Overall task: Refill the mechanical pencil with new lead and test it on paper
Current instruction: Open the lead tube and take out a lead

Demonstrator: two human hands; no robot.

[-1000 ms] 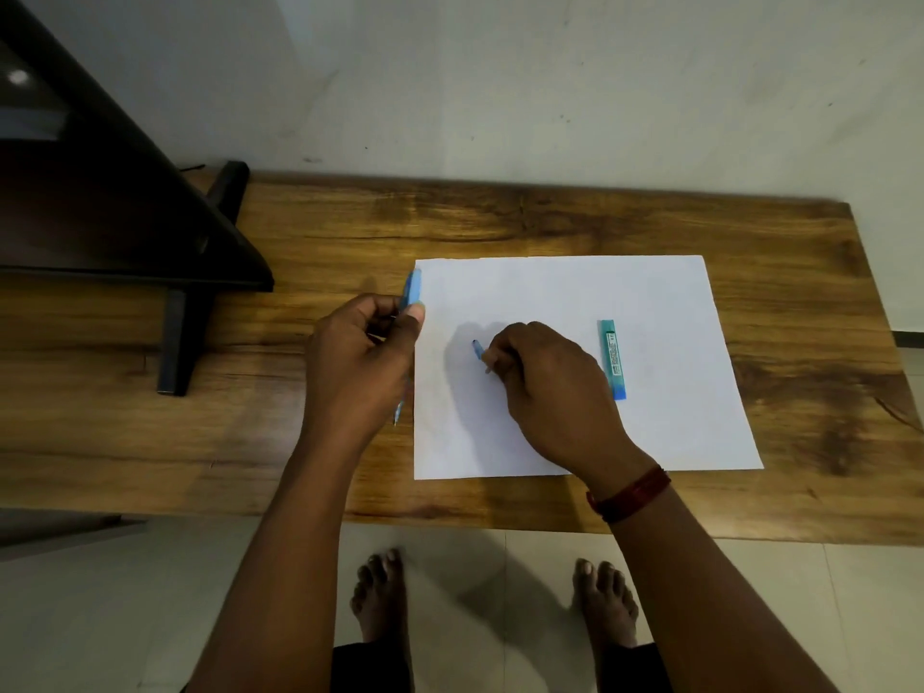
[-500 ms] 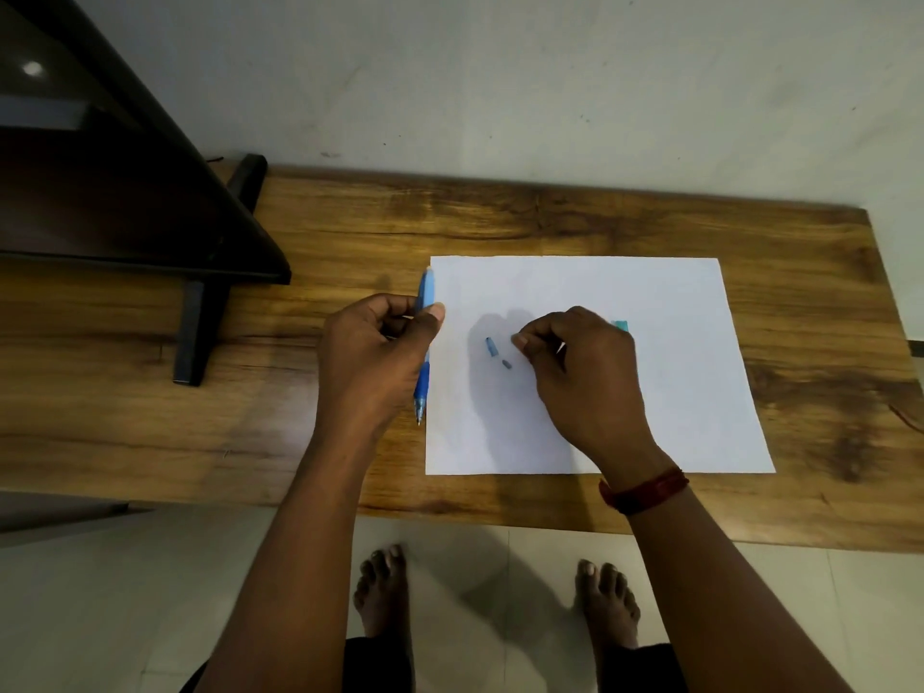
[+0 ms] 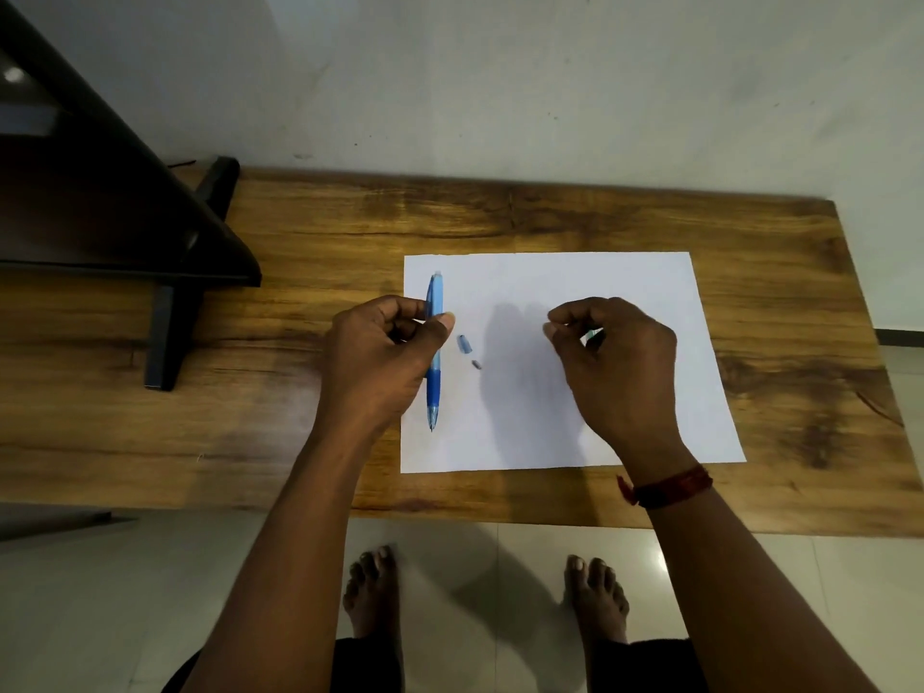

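My left hand (image 3: 385, 357) holds the blue mechanical pencil (image 3: 434, 387) upright over the left edge of the white paper (image 3: 560, 277), tip pointing toward me. The pencil's small blue cap (image 3: 464, 344) and a tiny grey piece (image 3: 476, 364) lie on the paper just right of the pencil. My right hand (image 3: 620, 362) is curled over the teal lead case (image 3: 593, 335), of which only a sliver shows under the fingers. I cannot see whether the fingers grip the case.
The paper lies on a wooden table (image 3: 300, 232) against a pale wall. A black stand (image 3: 170, 322) with a dark slanted panel occupies the table's left end. The table's front edge runs just below the paper, with my bare feet on the tiled floor beneath.
My right hand let the cap and the grey piece go on the paper and moved right, over the lead case. My left hand shifted the pencil onto the paper's left edge.
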